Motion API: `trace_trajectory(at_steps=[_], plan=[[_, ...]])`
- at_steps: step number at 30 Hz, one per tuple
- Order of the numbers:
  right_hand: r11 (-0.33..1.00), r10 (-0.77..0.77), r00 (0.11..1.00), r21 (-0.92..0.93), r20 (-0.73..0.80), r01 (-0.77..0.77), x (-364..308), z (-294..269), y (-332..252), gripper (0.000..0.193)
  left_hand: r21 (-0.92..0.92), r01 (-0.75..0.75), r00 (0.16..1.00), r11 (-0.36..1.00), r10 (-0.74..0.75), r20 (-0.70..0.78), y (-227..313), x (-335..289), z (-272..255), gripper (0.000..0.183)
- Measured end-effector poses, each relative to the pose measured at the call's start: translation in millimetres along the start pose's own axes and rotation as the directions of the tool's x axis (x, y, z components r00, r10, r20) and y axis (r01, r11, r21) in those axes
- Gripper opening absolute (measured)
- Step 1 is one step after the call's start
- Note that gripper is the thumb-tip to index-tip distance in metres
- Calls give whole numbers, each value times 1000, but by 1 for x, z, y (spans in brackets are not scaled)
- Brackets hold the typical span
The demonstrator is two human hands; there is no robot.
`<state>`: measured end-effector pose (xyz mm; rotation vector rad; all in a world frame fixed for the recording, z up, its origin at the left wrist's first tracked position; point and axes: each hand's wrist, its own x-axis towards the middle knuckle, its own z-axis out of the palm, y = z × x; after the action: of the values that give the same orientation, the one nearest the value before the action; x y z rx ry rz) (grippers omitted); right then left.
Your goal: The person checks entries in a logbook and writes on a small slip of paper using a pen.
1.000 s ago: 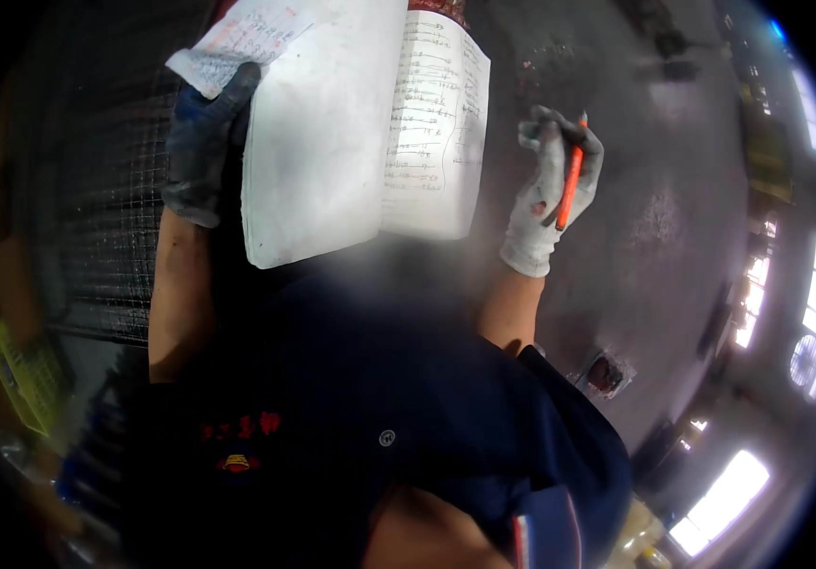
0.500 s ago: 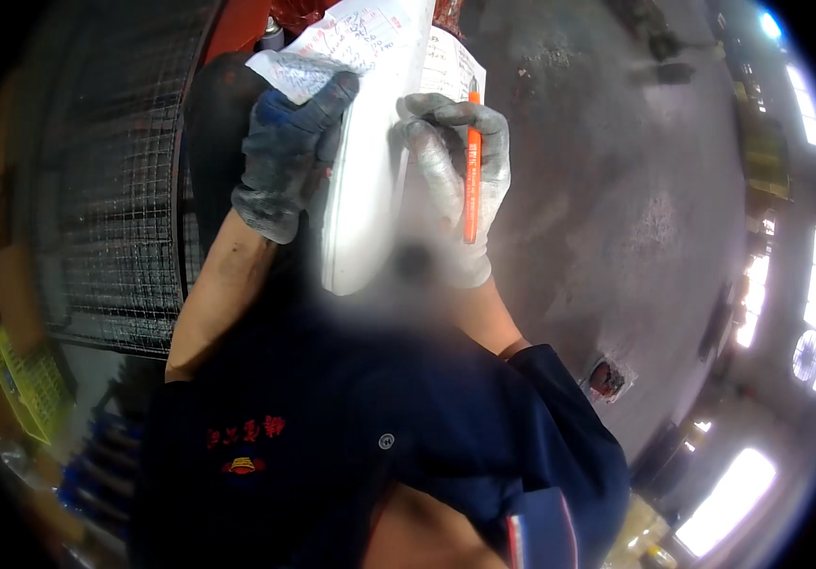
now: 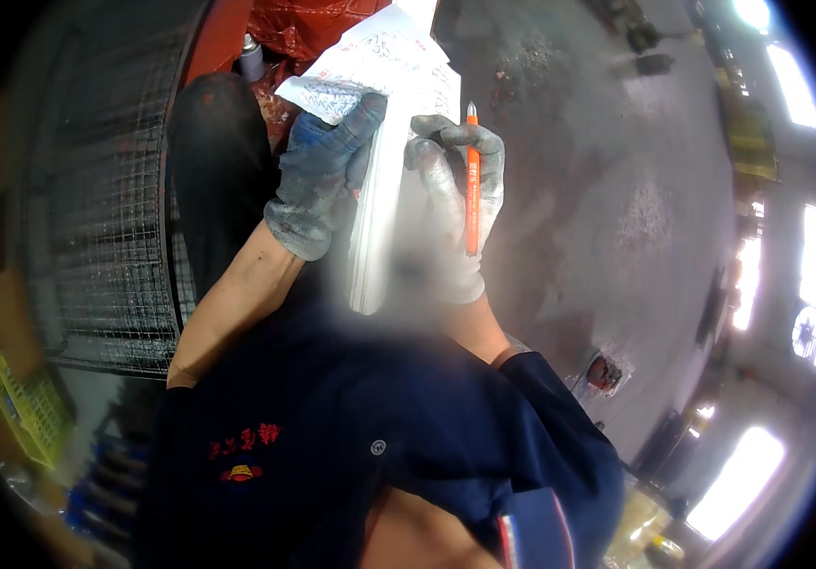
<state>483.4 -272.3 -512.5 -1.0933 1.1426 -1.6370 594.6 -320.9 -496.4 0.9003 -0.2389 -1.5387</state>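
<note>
My left hand (image 3: 324, 175), in a dark, stained work glove, is closed on a written-on paper sheet (image 3: 379, 57), its thumb lying over the lower edge. Under that sheet a long white pad-like stack (image 3: 381, 209) runs down toward my chest, seen nearly edge-on; its lower part is blurred. To the right, my right hand (image 3: 453, 171), in a paler, dusty glove, grips an orange pen (image 3: 473, 199). The pen stands almost upright in the picture, its metal tip pointing away from me. My curled right fingers are close beside the white stack; whether they touch it I cannot tell.
Beyond the papers lie crumpled red plastic (image 3: 313, 28) and a spray can (image 3: 251, 59). Left of my dark-clothed knee (image 3: 218, 142) is a wire mesh rack (image 3: 109, 190), with a yellow-green crate (image 3: 28, 408) lower left. A stained grey floor (image 3: 588, 190) stretches right.
The white stack has turned more edge-on and my left hand has moved right with it. The written sheet now covers more of the pages behind. My right hand still holds the pen, slightly lower.
</note>
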Motion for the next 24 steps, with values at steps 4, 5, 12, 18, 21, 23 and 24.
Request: trace_trajectory(at_steps=[4,5,12,18,21,23,24], plan=[[999,-17,1000,48,-7,17,0,-2,-1,26,183,-66,944,981,2,330,-13,19,-34,17],[1000,-11,1000,18,1,11,0,-3,-2,27,197,-63,943,978,-6,332,-13,19,-33,17],[999,36,999,32,-6,-36,0,-1,-8,31,211,-47,949,976,-21,313,-14,15,-29,16],[998,-14,1000,58,9,14,-1,-2,-7,33,208,-11,935,978,-63,348,-17,9,-27,30],[999,3,1000,50,14,-4,-1,-2,-7,33,126,54,928,991,-96,359,-20,9,-28,36],[999,-5,1000,50,17,4,-2,-2,-7,33,132,56,923,990,-101,372,-22,10,-31,35],[999,-13,1000,53,21,12,-2,-2,-7,33,131,55,923,990,-100,371,-23,10,-31,35]])
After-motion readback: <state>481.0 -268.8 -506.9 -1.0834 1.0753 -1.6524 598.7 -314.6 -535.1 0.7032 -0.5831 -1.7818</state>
